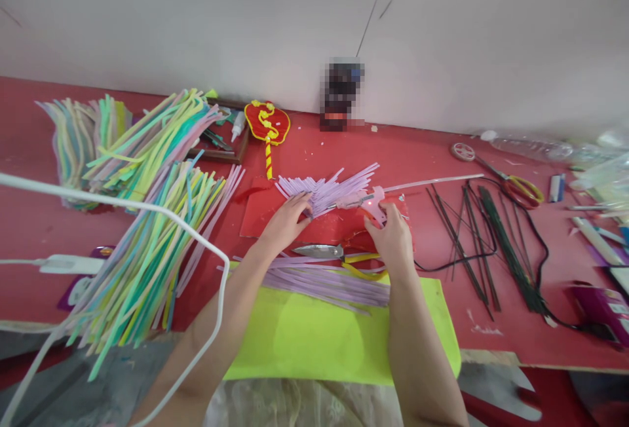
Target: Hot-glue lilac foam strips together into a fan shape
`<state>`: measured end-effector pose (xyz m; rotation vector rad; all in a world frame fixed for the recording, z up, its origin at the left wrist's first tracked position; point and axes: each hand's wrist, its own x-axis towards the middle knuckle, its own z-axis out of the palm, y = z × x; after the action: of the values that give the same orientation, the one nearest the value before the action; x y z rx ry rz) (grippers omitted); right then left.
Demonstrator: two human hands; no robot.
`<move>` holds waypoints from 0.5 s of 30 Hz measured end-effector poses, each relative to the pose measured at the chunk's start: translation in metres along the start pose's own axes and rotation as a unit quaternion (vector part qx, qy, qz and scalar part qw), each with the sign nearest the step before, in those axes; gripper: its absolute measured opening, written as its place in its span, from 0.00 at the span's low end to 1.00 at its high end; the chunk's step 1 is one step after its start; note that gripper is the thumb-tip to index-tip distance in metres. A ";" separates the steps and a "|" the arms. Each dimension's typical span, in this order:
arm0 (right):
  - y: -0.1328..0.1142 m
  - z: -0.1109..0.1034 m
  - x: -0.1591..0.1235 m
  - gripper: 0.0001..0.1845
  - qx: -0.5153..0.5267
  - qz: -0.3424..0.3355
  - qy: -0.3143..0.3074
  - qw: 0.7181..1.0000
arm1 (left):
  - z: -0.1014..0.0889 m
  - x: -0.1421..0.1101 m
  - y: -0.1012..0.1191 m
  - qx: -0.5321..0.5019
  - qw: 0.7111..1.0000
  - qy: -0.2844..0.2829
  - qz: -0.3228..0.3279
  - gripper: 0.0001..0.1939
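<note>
My left hand (287, 221) is closed at the near edge of a fan-shaped piece made of lilac pipe cleaners (327, 190). Its fingertips press on the strands, partly hiding them. In my right hand (393, 237) is a pink hot glue gun (376, 203), its nozzle pointing left at the lilac piece. A clear glue stick (432, 182) juts out of its back to the right. Beneath both lies a red board (260, 214). Just in front of my hands rest scissors with yellow handles (319, 251) and a row of loose lilac pipe cleaners (324, 286).
Bundles of pastel pipe cleaners (142, 263) cover the left side, with a white cable (196, 234) crossing before them. A red and yellow fan ornament (268, 124) lies behind. To the right are dark green wires (508, 250), scissors (523, 190) and a plastic bottle (533, 147).
</note>
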<state>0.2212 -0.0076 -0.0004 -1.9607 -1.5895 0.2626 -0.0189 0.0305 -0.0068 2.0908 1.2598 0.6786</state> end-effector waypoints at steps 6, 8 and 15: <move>0.004 -0.003 0.002 0.20 -0.007 0.021 0.007 1.000 | 0.000 0.000 -0.002 -0.001 1.000 0.001 0.005 0.05; 0.004 -0.004 0.003 0.20 -0.007 0.025 0.006 1.000 | 0.000 0.000 -0.002 -0.003 1.000 0.003 0.008 0.05; 0.003 -0.006 0.003 0.21 0.005 0.042 0.006 0.999 | 0.001 0.000 -0.001 0.004 1.000 0.002 0.008 0.05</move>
<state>0.2277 -0.0067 0.0029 -2.0208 -1.4978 0.2897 -0.0190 0.0310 -0.0080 2.1090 1.2503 0.6872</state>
